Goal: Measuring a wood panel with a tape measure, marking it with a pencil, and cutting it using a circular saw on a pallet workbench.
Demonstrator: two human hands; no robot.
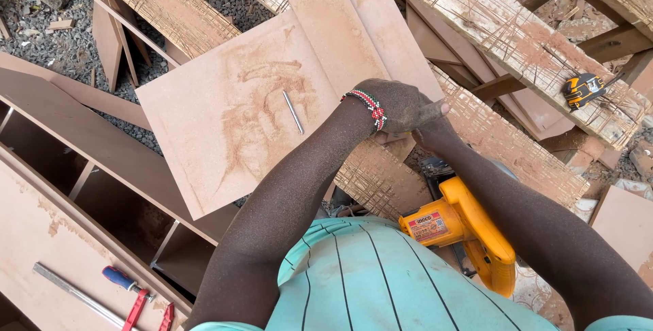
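My left hand [401, 105], with a beaded bracelet at the wrist, is curled down over the right edge of a dusty brown board [231, 113]. My right hand [433, 138] sits just below it at the same edge, mostly hidden under the left, so its grip cannot be made out. A narrower brown board [360, 25] lies on top of the big one. A thin metal pin [294, 112] rests in the sawdust on the board, left of my hands. Under my right forearm sits a yellow circular saw [469, 232].
A yellow and black tape measure [585, 89] lies on a scored wooden plank [517, 38] at the right. A brown shelf unit [102, 181] lies at the left. A red clamp with a blue handle [136, 297] and a metal ruler [75, 293] lie at the lower left. Gravel covers the ground.
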